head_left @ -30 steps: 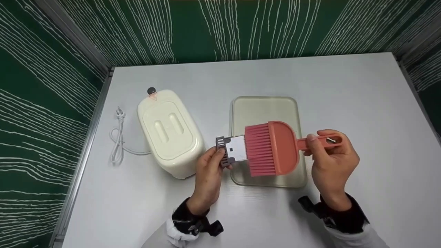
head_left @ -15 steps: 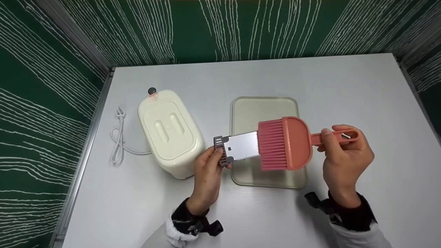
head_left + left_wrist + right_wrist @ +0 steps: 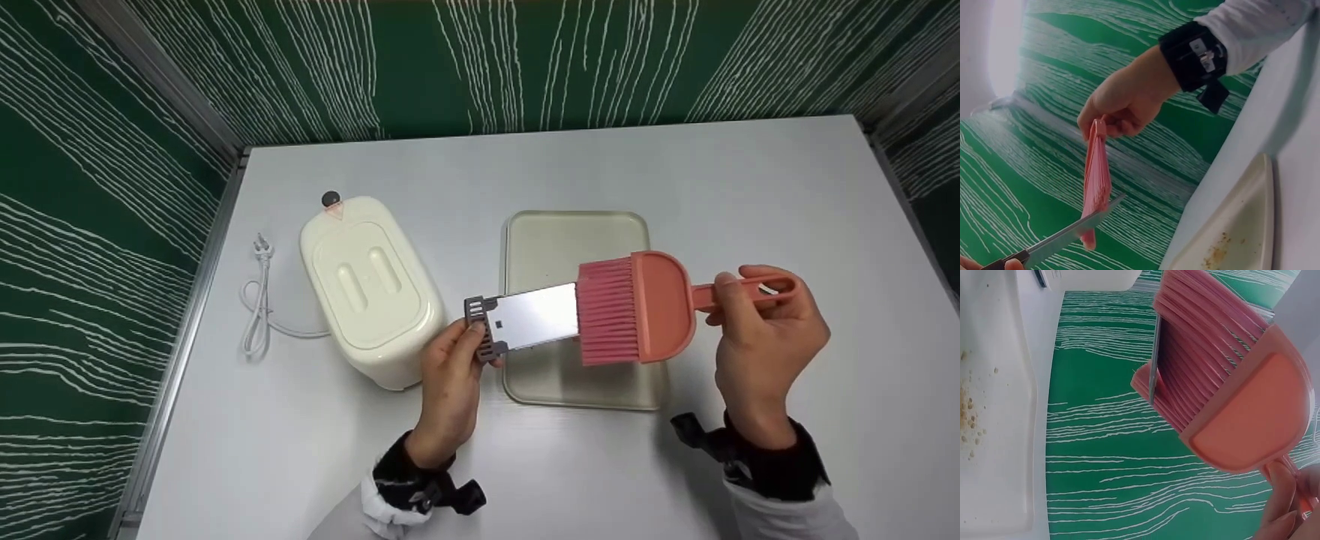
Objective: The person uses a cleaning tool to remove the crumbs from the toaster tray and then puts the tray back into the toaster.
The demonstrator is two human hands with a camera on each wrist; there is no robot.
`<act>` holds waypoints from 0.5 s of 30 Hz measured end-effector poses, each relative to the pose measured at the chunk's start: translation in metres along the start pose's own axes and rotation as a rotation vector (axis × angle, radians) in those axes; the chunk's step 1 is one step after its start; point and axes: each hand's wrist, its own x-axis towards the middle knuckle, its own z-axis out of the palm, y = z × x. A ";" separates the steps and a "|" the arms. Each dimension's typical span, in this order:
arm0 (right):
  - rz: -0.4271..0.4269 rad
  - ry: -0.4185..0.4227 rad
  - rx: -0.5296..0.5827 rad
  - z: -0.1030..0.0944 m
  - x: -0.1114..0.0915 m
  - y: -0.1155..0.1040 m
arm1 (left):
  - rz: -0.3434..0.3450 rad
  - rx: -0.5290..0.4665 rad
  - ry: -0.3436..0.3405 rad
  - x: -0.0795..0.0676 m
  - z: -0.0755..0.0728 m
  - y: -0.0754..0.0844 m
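My left hand pinches the grey slotted end of a flat metal crumb tray, thumb on top. The sheet points right, above the beige tray. My right hand grips the handle of a wide coral brush. Its pink bristles overlap the far end of the metal sheet. In the right wrist view the sheet's edge runs in among the bristles, some on either side of it. The left wrist view shows the brush edge-on, bristles down over the metal blade.
A beige tray lies under the hands, with brown crumbs on it. Left of it stands a cream toaster with a lid. The toaster's white cord and plug lie coiled at the table's left side. Green patterned panels border the table.
My right hand has drawn the brush rightward and slightly away from me, along the metal sheet, uncovering more of it. The left hand and crumb tray have barely moved.
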 end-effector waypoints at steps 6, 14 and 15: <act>0.017 0.034 0.001 0.000 0.004 -0.006 | 0.000 -0.014 0.010 0.000 0.000 0.001; 0.038 0.078 -0.001 0.001 0.010 -0.011 | 0.023 -0.047 0.029 0.000 0.001 0.003; 0.040 0.083 0.000 0.000 0.011 -0.012 | 0.029 -0.046 0.029 0.000 0.001 0.003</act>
